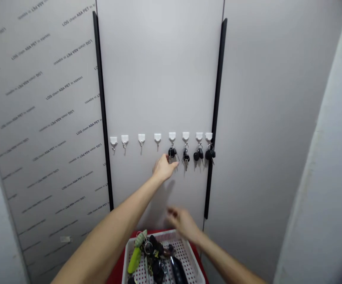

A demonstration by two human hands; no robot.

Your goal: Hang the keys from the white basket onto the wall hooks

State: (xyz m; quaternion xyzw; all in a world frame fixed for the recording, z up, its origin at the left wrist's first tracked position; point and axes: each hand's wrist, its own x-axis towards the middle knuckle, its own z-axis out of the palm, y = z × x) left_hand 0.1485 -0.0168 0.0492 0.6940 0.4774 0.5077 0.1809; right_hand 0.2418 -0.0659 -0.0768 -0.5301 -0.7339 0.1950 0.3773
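A bunch of keys with black heads [172, 152] hangs from a white hook [172, 136] on the panel. My left hand [164, 168] is raised to these keys, its thumb and fingers closed around their lower part. Below, my right hand [184, 225] hovers over the back right edge of a white plastic basket [193, 262]. Motion smears its fingers, and I see nothing clear in them. In the basket lie a jumble of dark keys [156, 252], a lime-green tag [134, 260], a pale green fob [140, 238] and a long glossy black object [178, 270].
More key bunches hang to the right, among them one in the middle [186, 157] and one by the black handle strip [210, 154]. Bare hooks [141, 139] line up to the left. Another black strip [103, 114] runs down the left. Red surface [119, 268] shows under the basket.
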